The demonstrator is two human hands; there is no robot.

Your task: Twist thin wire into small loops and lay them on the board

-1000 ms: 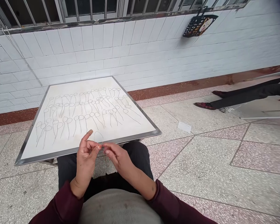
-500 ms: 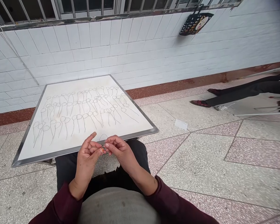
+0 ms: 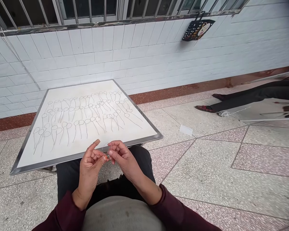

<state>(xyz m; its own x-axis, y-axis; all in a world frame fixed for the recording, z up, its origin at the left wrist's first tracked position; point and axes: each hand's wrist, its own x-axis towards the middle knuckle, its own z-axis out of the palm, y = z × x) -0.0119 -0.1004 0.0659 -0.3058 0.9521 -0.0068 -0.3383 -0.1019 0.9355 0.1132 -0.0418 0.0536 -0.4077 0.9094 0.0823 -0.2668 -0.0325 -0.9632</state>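
Thumb and fingertips of the left hand (image 3: 90, 163) and the right hand (image 3: 123, 158) meet, pinching a thin wire (image 3: 107, 150) between them. It is held over the lap, just at the near edge of the white board (image 3: 62, 149). Rows of wire loops (image 3: 81, 122) lie across the board.

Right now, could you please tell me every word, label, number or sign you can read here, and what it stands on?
None can be read.
The hanging bag: dots and a cartoon picture, no legible letters.
The white board: only thread loops, no writing.
The paper scrap on the floor: looks blank.
The thin strand pinched between left hand and right hand: no tag.
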